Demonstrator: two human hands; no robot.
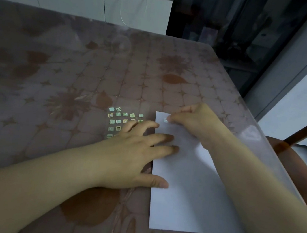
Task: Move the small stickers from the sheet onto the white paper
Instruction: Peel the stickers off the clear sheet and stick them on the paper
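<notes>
The white paper [187, 197] lies flat on the surface [50, 143]. The left hand [135, 152], fingers spread and holding nothing, pins its left edge; press firmly there. The sheet [123, 122] lies just beyond. The right hand [192, 119] pinches one sticker [165, 120] at the paper's far corner: lower it flat, then rub outward.

Floral table [97, 62]; sticker sheet [121, 120]; white paper [187, 197]
</notes>
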